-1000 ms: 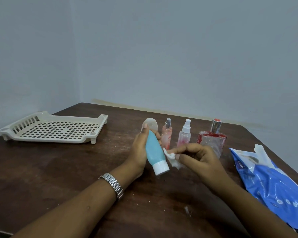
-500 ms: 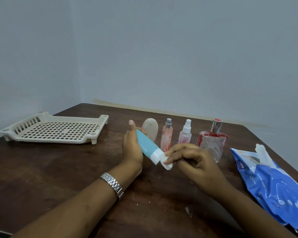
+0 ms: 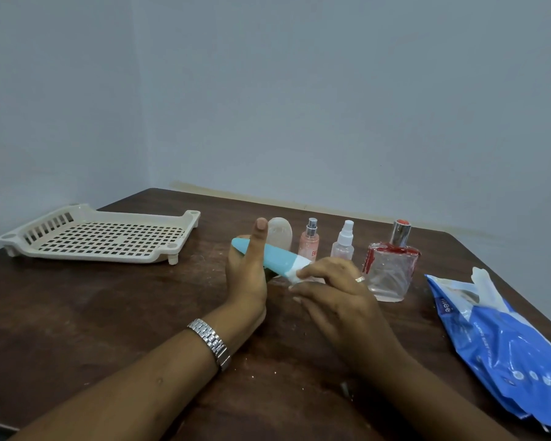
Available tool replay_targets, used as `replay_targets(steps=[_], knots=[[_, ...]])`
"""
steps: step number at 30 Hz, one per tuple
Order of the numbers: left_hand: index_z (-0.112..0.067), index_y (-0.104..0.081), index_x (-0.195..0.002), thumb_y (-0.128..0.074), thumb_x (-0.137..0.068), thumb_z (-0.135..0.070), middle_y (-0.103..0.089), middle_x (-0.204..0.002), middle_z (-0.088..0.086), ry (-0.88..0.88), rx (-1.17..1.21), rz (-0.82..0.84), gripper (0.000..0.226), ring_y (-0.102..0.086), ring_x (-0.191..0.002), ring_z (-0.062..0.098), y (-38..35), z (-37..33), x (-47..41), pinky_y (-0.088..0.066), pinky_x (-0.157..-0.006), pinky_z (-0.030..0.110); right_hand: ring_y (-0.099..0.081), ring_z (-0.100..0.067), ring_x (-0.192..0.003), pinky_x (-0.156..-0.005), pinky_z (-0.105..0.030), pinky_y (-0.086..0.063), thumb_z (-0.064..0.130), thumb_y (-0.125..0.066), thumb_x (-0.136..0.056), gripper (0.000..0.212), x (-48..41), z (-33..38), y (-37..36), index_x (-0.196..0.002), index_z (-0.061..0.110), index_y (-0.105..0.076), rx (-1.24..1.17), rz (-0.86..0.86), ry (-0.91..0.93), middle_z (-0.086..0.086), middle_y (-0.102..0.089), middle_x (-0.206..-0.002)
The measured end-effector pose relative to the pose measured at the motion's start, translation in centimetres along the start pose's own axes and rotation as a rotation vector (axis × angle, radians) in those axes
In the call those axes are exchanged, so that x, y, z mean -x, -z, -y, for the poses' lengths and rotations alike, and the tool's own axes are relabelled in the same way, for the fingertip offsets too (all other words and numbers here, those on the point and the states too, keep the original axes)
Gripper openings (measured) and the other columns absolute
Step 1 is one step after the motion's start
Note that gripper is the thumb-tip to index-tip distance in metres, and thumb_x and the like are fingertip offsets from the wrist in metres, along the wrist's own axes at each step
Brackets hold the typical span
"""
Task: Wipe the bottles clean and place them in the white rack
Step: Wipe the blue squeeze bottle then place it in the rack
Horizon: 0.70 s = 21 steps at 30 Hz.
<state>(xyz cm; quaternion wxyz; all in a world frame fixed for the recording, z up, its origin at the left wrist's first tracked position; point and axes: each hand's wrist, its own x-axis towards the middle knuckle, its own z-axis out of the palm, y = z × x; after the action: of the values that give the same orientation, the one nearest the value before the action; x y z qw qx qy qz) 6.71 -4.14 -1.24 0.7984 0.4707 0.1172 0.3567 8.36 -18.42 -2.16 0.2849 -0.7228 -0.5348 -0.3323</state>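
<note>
Head view: your left hand [image 3: 247,275] holds the teal bottle [image 3: 275,257] above the desk [image 3: 77,313]. The thumb lies straight up across its body, with the fingers behind. Your right hand [image 3: 334,288] pinches a white wipe [image 3: 295,279] against the bottle's white cap end. Both hands are closed on something and meet at the bottle.

A second ago the bottle stood nearly upright, cap down, with the wipe just beside the cap. It now lies close to level, tail toward your left and cap toward your right, and the wipe has gone onto the cap. That suggests the wiping has reached the cap, probably the last part of this bottle.

The white rack [image 3: 86,255] sits well apart at the far left of the desk, and none of the bottles is in it yet. Four more stand in a row behind your hands: an oval frosted bottle [image 3: 280,233], a pink spray bottle [image 3: 309,243], a clear spray bottle [image 3: 344,243] and a square glass bottle [image 3: 390,268] marked with red. A blue wipes pack [image 3: 506,338] lies at your right.

The task looks to be at its first bottle, with the carry leftward to the rack likely next.
</note>
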Motion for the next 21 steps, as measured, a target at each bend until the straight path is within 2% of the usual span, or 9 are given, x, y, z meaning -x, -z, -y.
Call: replay_targets(steps=[2, 4, 6, 8, 11, 14, 17, 19, 21], knots=[[-0.014, -0.048, -0.090, -0.058, -0.043, -0.070, -0.050, -0.083, 0.002, 0.011, 0.039, -0.001, 0.074, -0.056, -0.079, 0.017, 0.0, -0.1, 0.0, -0.052, -0.064, 0.030, -0.046, -0.010, -0.102, -0.090, -0.016, -0.040, 0.019, -0.055, -0.087, 0.020, 0.2, -0.5, -0.2, -0.093, 0.011, -0.072, 0.070, 0.012, 0.014, 0.004, -0.054, -0.105], [-0.013, -0.047, -0.097, -0.056, -0.041, -0.072, -0.051, -0.083, 0.002, 0.031, 0.049, 0.001, 0.083, -0.056, -0.078, 0.015, 0.0, -0.2, -0.1, -0.051, -0.061, 0.028, -0.045, -0.002, -0.096, -0.083, -0.012, -0.043, 0.012, -0.063, -0.084, 0.011, 0.2, -1.0, -0.2, -0.089, 0.014, -0.073, 0.054, -0.001, -0.094, 0.009, -0.051, -0.098], [-0.014, -0.047, -0.096, -0.055, -0.043, -0.071, -0.051, -0.084, 0.001, 0.042, 0.051, 0.021, 0.078, -0.057, -0.078, 0.014, 0.1, -0.3, -0.1, -0.051, -0.061, 0.028, -0.050, 0.002, -0.093, -0.079, -0.006, -0.044, 0.004, -0.071, -0.078, 0.016, -0.1, -1.1, 0.3, -0.085, 0.018, -0.072, -0.124, -0.086, -0.322, 0.014, -0.051, -0.095], [-0.015, -0.047, -0.097, -0.055, -0.043, -0.071, -0.051, -0.085, 0.001, 0.038, 0.048, 0.034, 0.078, -0.057, -0.080, 0.015, 0.1, -0.3, 0.0, -0.052, -0.062, 0.028, -0.054, 0.001, -0.097, -0.078, -0.008, -0.046, 0.002, -0.070, -0.078, 0.023, -0.5, -0.8, 0.8, -0.086, 0.023, -0.067, -0.370, -0.174, -0.493, 0.010, -0.057, -0.099], [-0.015, -0.047, -0.098, -0.057, -0.045, -0.070, -0.052, -0.088, 0.002, 0.024, 0.016, 0.063, 0.077, -0.058, -0.085, 0.017, 0.0, -0.1, 0.1, -0.054, -0.066, 0.031, -0.059, -0.008, -0.097, -0.079, -0.021, -0.053, 0.000, -0.064, -0.082, 0.024, -0.8, -0.1, 0.6, -0.095, 0.021, -0.062, -0.700, -0.188, -0.629, 0.001, -0.061, -0.103], [-0.020, -0.048, -0.095, -0.060, -0.048, -0.065, -0.054, -0.092, 0.004, 0.017, 0.001, 0.070, 0.066, -0.058, -0.090, 0.020, 0.1, 0.1, 0.1, -0.055, -0.077, 0.039, -0.063, -0.009, -0.090, -0.073, -0.022, -0.055, 0.003, -0.064, -0.082, 0.019, -0.5, 0.5, 0.1, -0.097, 0.014, -0.062, -0.824, -0.160, -0.761, 0.001, -0.063, -0.097], [-0.018, -0.048, -0.096, -0.061, -0.051, -0.063, -0.055, -0.090, 0.004, -0.004, -0.002, 0.062, 0.065, -0.059, -0.086, 0.019, 0.2, 0.1, -0.1, -0.052, -0.073, 0.037, -0.067, -0.010, -0.078, -0.063, -0.022, -0.055, 0.003, -0.069, -0.077, 0.014, -0.3, 0.6, 0.1, -0.089, 0.010, -0.065, -0.826, -0.095, -0.759, -0.002, -0.068, -0.085], [-0.019, -0.049, -0.096, -0.061, -0.053, -0.063, -0.056, -0.092, 0.005, -0.002, -0.019, 0.061, 0.064, -0.059, -0.088, 0.021, 0.3, 0.2, -0.2, -0.052, -0.076, 0.040, -0.067, -0.010, -0.074, -0.058, -0.021, -0.054, 0.003, -0.070, -0.077, 0.013, -0.5, 0.6, 0.2, -0.087, 0.010, -0.065, -0.837, -0.067, -0.739, -0.001, -0.069, -0.082], [-0.021, -0.049, -0.096, -0.062, -0.052, -0.064, -0.055, -0.094, 0.006, 0.002, -0.031, 0.056, 0.063, -0.059, -0.091, 0.023, 0.2, 0.3, -0.2, -0.053, -0.082, 0.045, -0.065, -0.007, -0.075, -0.060, -0.018, -0.053, 0.003, -0.067, -0.078, 0.013, -0.9, 0.4, 0.6, -0.089, 0.009, -0.064, -0.881, -0.121, -0.756, 0.000, -0.067, -0.083]])
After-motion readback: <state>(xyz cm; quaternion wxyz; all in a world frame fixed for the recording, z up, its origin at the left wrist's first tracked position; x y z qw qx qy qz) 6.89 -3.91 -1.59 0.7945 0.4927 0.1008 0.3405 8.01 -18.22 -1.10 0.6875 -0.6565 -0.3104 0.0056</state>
